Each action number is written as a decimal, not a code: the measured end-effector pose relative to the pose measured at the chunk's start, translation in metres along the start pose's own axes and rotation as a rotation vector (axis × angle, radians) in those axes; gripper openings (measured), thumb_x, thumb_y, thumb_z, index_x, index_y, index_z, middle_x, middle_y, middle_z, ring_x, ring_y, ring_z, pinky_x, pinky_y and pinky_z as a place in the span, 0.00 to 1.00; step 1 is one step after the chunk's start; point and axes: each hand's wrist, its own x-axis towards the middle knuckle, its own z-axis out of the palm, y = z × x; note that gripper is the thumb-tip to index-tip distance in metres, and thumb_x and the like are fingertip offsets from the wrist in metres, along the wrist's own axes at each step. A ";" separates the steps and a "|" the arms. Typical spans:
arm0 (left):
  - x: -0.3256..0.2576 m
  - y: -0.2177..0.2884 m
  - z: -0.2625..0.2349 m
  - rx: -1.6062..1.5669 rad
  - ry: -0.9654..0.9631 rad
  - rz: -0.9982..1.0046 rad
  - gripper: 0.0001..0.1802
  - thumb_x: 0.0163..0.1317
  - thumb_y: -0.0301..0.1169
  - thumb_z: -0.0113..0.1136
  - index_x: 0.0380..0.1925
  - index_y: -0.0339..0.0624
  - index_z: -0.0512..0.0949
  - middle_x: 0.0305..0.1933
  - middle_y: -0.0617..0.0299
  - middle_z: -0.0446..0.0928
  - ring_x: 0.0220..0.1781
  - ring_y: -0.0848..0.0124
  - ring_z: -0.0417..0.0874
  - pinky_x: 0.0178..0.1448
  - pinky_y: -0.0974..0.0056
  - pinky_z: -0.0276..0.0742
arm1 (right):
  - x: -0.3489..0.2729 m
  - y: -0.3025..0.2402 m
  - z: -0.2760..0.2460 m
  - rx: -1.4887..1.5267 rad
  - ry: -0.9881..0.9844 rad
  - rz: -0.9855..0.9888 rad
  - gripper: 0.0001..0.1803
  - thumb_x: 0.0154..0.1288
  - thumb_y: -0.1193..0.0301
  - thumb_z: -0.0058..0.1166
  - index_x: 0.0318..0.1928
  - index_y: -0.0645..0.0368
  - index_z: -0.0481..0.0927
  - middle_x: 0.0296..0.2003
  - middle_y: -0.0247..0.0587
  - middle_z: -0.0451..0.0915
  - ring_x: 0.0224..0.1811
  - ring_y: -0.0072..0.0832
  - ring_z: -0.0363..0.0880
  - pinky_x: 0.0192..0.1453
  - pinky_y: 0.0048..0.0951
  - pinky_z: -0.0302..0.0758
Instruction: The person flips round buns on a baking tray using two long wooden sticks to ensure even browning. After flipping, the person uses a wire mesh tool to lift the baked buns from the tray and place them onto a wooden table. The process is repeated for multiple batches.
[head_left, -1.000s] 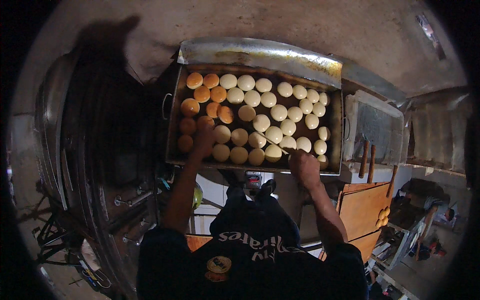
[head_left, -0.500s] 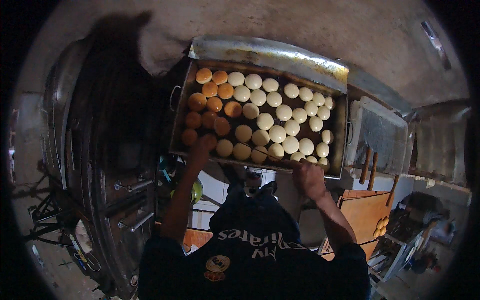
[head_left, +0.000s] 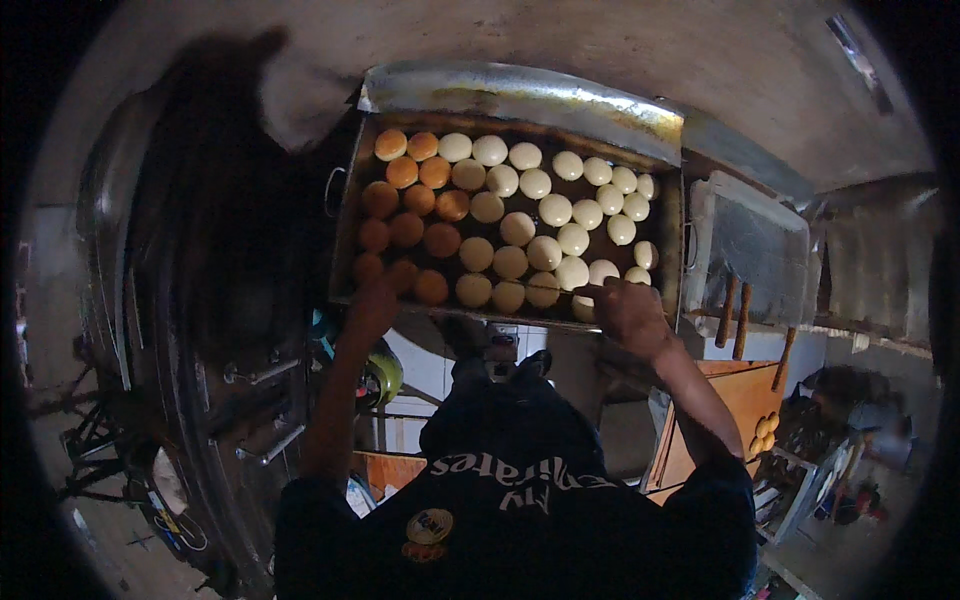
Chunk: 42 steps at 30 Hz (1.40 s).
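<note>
The fingers of my right hand (head_left: 632, 316) are curled together around a thin stick (head_left: 548, 290), which points to the left above the near side of the metal pan (head_left: 620, 256), toward its near right corner. My left hand (head_left: 372, 305) is at the near left corner, next to the browned dough balls (head_left: 441, 240); if its fingers are apart or together, I cannot tell. The browned ones lie along the left edge, and the pale dough balls (head_left: 517, 228) spread from the middle to the right edge. Each ball, I judge, is light and rather soft, with a smooth skin that may slip and that a sharp tip could tear. Better to support it low on its side than to press its top. Outside the left edge is a loop handle (head_left: 334, 192).
</note>
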 end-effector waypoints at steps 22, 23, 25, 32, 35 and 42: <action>0.033 0.001 0.096 0.273 -0.024 0.246 0.14 0.63 0.36 0.57 0.38 0.37 0.84 0.31 0.45 0.82 0.34 0.47 0.86 0.41 0.45 0.80 | -0.021 0.038 0.066 -0.124 -0.084 0.145 0.13 0.65 0.61 0.54 0.36 0.57 0.86 0.30 0.49 0.85 0.31 0.48 0.86 0.35 0.49 0.82; 0.030 0.001 0.095 0.257 -0.045 0.253 0.14 0.64 0.36 0.57 0.37 0.37 0.84 0.31 0.45 0.82 0.35 0.46 0.85 0.42 0.44 0.80 | -0.022 0.045 0.075 -0.095 -0.005 0.099 0.14 0.66 0.61 0.54 0.35 0.57 0.86 0.30 0.50 0.85 0.31 0.48 0.86 0.36 0.49 0.82; 0.034 0.003 0.097 0.174 -0.117 0.265 0.15 0.65 0.36 0.55 0.36 0.35 0.84 0.32 0.43 0.82 0.36 0.44 0.85 0.43 0.43 0.79 | -0.026 0.058 0.080 -0.051 0.155 0.026 0.16 0.67 0.59 0.54 0.34 0.58 0.85 0.30 0.50 0.86 0.33 0.48 0.87 0.38 0.49 0.83; 0.004 -0.059 0.089 0.361 -0.030 0.225 0.15 0.69 0.31 0.47 0.51 0.35 0.75 0.53 0.36 0.73 0.57 0.40 0.75 0.59 0.43 0.71 | -0.058 0.036 0.018 0.133 0.025 0.220 0.13 0.65 0.64 0.54 0.35 0.61 0.83 0.27 0.53 0.84 0.31 0.49 0.86 0.36 0.50 0.83; 0.007 -0.001 0.067 0.197 -0.042 0.051 0.17 0.71 0.34 0.47 0.51 0.34 0.75 0.53 0.35 0.75 0.57 0.39 0.76 0.60 0.43 0.72 | -0.077 0.058 0.098 0.075 0.159 0.376 0.11 0.66 0.67 0.53 0.37 0.61 0.82 0.27 0.53 0.84 0.29 0.49 0.86 0.33 0.49 0.83; 0.119 -0.001 0.099 0.150 0.270 0.282 0.15 0.71 0.33 0.51 0.48 0.33 0.77 0.46 0.39 0.82 0.52 0.41 0.81 0.56 0.44 0.76 | -0.045 -0.001 0.098 0.227 0.124 0.579 0.19 0.69 0.69 0.46 0.56 0.41 0.83 0.29 0.51 0.84 0.30 0.51 0.86 0.32 0.51 0.82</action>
